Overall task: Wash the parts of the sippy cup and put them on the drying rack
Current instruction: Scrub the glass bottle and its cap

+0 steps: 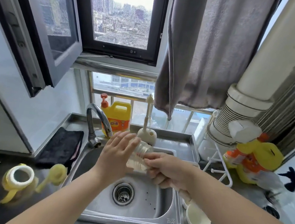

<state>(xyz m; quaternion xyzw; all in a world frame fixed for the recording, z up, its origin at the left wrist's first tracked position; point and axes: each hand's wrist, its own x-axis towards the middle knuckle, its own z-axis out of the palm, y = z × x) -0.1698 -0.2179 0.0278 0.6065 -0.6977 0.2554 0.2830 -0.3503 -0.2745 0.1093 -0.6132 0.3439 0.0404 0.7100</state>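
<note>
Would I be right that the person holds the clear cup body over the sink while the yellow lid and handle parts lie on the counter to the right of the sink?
Not quite: the head view shows the yellow lid and handle parts on the counter left of the sink, not right. The clear cup body is indeed held over the sink.

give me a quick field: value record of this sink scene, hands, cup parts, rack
left hand: fingers straight, laid against the clear cup body
right hand: grips a cream brush handle, end at the cup body
sink: beneath both hands, no running water visible
yellow lid parts: on counter left of sink
drying rack: white, right of sink
</note>
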